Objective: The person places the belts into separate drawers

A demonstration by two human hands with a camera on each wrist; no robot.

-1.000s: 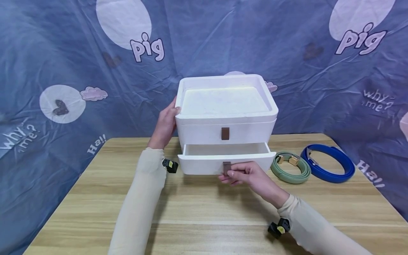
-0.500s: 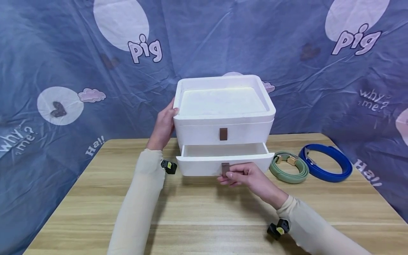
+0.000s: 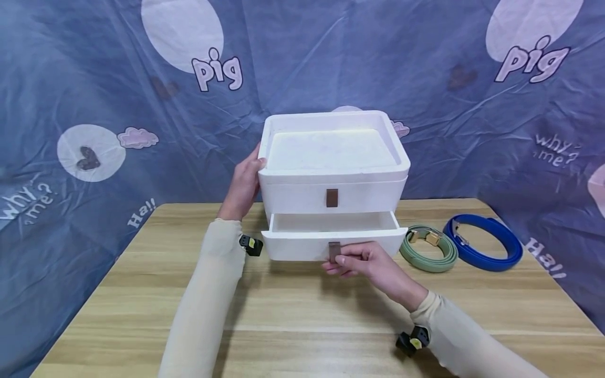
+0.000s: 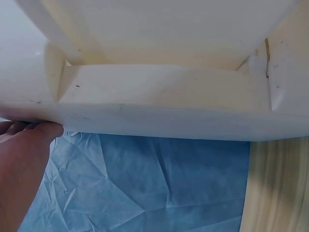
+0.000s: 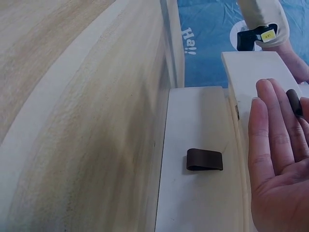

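A white two-drawer storage box (image 3: pixel 333 149) with a raised rim round its top stands on the wooden table. Its lower drawer (image 3: pixel 302 245) is pulled part way out, its visible inside bare. My right hand (image 3: pixel 366 262) pinches the brown pull tab (image 3: pixel 334 251) of that drawer between thumb and fingers. In the right wrist view the pinched tab (image 5: pixel 294 102) shows beside the fingers. The upper drawer, with its own brown tab (image 3: pixel 332 198), is closed. My left hand (image 3: pixel 244 184) grips the box's left side, thumb at the top rim; its other fingers are mostly hidden.
To the right of the box lie a coiled green belt (image 3: pixel 430 262) with a gold buckle and a coiled blue belt (image 3: pixel 498 257), side by side. A blue printed cloth (image 3: pixel 302 58) hangs behind the table (image 3: pixel 302 315).
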